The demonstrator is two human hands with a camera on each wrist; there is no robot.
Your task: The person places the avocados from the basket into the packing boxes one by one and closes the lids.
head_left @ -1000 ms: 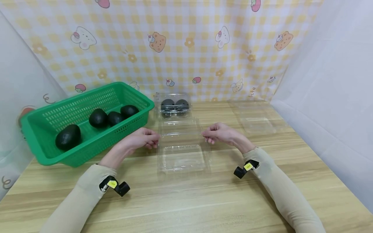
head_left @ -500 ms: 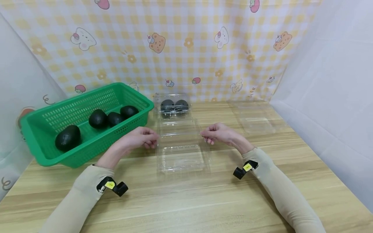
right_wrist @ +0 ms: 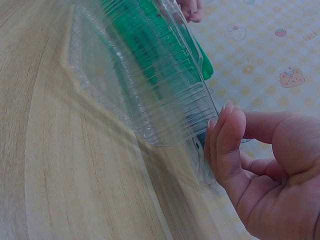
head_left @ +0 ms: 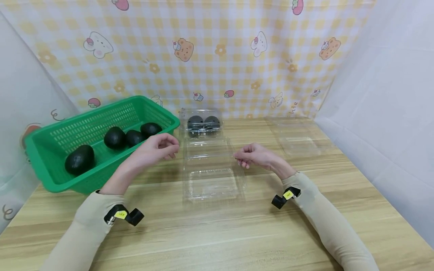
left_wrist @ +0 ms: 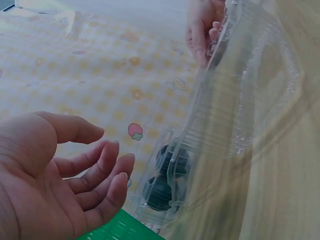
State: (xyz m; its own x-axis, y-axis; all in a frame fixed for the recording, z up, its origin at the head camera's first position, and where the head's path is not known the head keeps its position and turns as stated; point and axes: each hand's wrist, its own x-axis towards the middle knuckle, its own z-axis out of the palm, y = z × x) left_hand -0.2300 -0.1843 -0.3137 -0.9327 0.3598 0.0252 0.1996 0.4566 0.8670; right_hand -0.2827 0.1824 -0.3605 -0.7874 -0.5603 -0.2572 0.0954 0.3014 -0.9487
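Observation:
An opened clear plastic clamshell container [head_left: 213, 183] lies on the table in front of me, its lid raised at the back. My right hand [head_left: 255, 155] pinches its right rim between thumb and fingers, as the right wrist view also shows at the container edge [right_wrist: 207, 95]. On the other side, my left hand [head_left: 154, 149] hovers just off the left rim. Nothing is in its loosely bent fingers [left_wrist: 107, 155]. Several dark avocados [head_left: 80, 160] lie in the green basket [head_left: 98, 175], close beside my left hand.
Behind the opened container stands a closed clear clamshell [head_left: 201, 112] with dark avocados [head_left: 211, 122] inside. Another clear plastic container [head_left: 298, 141] lies at the back right of the wooden table [head_left: 217, 237]. A checked yellow curtain [head_left: 220, 67] hangs along the back.
My left hand has let go of the container's left rim and moved a little left and up toward the basket. The right hand has stayed at the right rim.

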